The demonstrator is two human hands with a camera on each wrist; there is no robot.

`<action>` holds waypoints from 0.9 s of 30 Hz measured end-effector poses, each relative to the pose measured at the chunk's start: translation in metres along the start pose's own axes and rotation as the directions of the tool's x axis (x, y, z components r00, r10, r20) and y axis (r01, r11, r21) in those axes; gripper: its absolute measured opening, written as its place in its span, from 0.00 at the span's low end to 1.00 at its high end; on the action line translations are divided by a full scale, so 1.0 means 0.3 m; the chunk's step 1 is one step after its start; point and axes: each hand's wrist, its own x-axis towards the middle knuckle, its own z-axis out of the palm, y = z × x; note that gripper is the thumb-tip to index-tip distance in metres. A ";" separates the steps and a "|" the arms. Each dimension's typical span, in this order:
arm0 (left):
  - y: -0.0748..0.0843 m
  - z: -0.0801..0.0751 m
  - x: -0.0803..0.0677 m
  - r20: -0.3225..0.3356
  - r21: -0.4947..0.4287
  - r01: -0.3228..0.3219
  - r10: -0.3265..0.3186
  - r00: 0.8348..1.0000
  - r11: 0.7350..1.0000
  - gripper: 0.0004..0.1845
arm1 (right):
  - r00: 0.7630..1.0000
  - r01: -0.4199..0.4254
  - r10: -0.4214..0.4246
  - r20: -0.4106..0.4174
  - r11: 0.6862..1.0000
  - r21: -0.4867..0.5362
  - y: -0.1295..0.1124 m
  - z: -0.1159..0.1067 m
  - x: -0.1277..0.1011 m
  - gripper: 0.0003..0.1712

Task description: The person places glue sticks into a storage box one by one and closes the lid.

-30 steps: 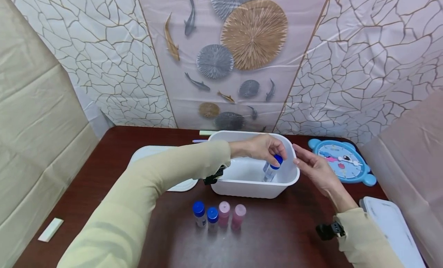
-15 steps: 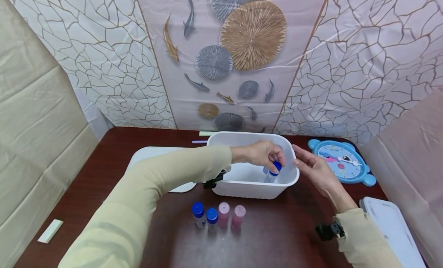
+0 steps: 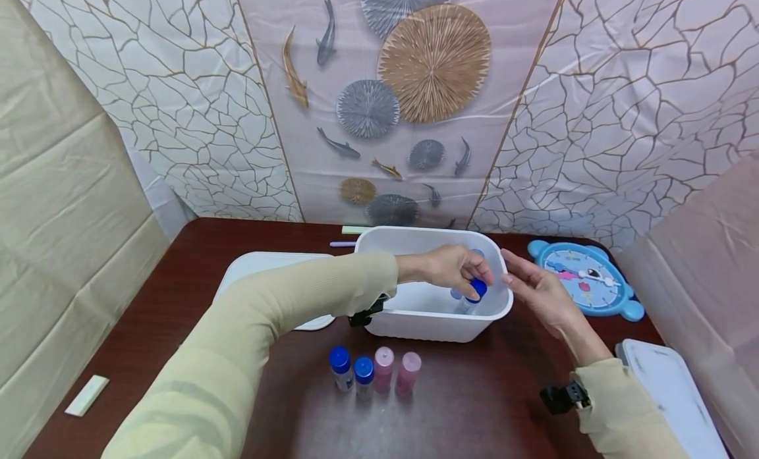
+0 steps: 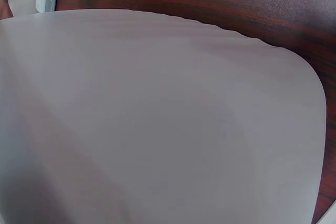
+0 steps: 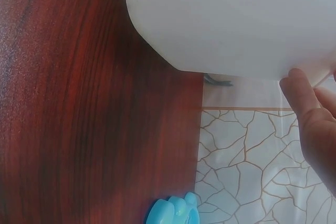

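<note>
Two hands meet at the white plastic tub point(image 3: 415, 317) on the dark wooden desk point(image 3: 196, 261). Inside the tub, the left hand point(image 3: 453, 268) pinches the cap of a small clear bottle with a blue cap point(image 3: 471, 294), tilted. The right hand point(image 3: 536, 291), fingers straight and relaxed, touches the tub's right rim. Four small bottles point(image 3: 373, 370) stand just before the tub.

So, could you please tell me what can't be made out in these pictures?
- Head view: the left hand covers most of the blue-capped bottle; its label is unreadable.
- Left wrist view: the white tub fills the frame, with neither hand nor bottle in sight.
- Right wrist view: only right hand fingertips show, cut off.
</note>
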 end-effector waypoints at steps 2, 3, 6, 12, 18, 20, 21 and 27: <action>0.001 -0.002 -0.003 -0.001 -0.003 -0.001 0.001 1.000 1.000 0.18 | 1.000 -0.006 0.006 0.001 1.000 -0.007 0.000 -0.001 0.001 0.37; 0.002 -0.003 -0.004 -0.002 -0.003 -0.001 0.001 1.000 1.000 0.18 | 1.000 -0.009 0.009 0.003 1.000 -0.007 0.000 -0.001 0.001 0.37; 0.002 -0.007 -0.006 -0.004 -0.020 0.000 0.000 1.000 1.000 0.19 | 1.000 -0.015 0.015 0.007 1.000 -0.010 0.000 -0.002 0.001 0.37; 0.013 -0.030 -0.018 -0.019 -0.036 0.005 -0.006 1.000 0.999 0.20 | 1.000 -0.021 0.021 0.008 1.000 -0.013 -0.004 -0.004 -0.002 0.38; 0.041 -0.084 -0.106 -0.022 -0.091 -0.005 0.003 1.000 0.996 0.21 | 1.000 -0.020 0.020 0.008 0.999 -0.031 -0.004 0.006 0.002 0.38; 0.055 -0.104 -0.153 -0.028 -0.119 -0.022 0.019 0.999 0.993 0.21 | 1.000 -0.020 0.020 0.007 0.999 -0.035 -0.003 0.007 0.001 0.37; 0.063 -0.115 -0.181 -0.035 -0.128 -0.028 0.024 0.999 0.991 0.20 | 1.000 -0.021 0.021 0.006 0.999 -0.031 -0.003 0.007 0.001 0.37; 0.096 -0.158 -0.406 -0.053 -0.140 -0.058 0.051 0.997 0.989 0.18 | 1.000 0.026 -0.026 0.003 1.000 -0.013 -0.002 0.005 -0.002 0.36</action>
